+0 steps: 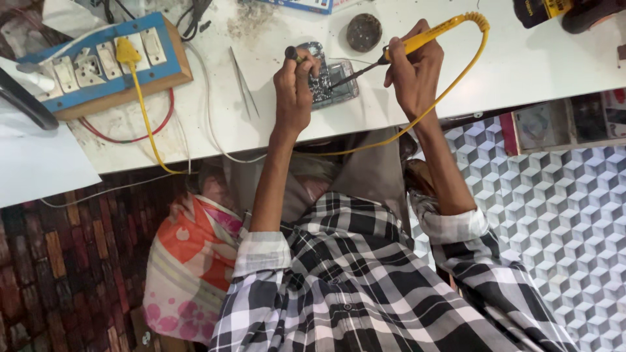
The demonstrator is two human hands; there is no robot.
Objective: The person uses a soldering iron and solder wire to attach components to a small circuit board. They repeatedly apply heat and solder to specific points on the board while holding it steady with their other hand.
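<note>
The white workbench (521,65) ran across the top of my view, scuffed and crowded, with a cube-patterned floor (574,221) below it. On it, just in front of me, lay the opened phone (329,81), its circuit board up. My right hand (414,72) was wrapped tight round the yellow soldering iron (417,40), pen-fashion, the dark tip slanting down to the board's right part. My left hand (293,88) pinched a small dark knob-like piece (291,52) between thumb and fingers at the phone's upper left edge; what it was, I could not tell. I judged the job wanted a steady wrist, the heel of the hand resting on the bench, and brief contact only. The iron's yellow cable (456,85) looped off the bench edge. Metal tweezers (242,81) lay left of the phone, a round dark tin (363,31) behind it, a blue socket board (104,62) far left.
</note>
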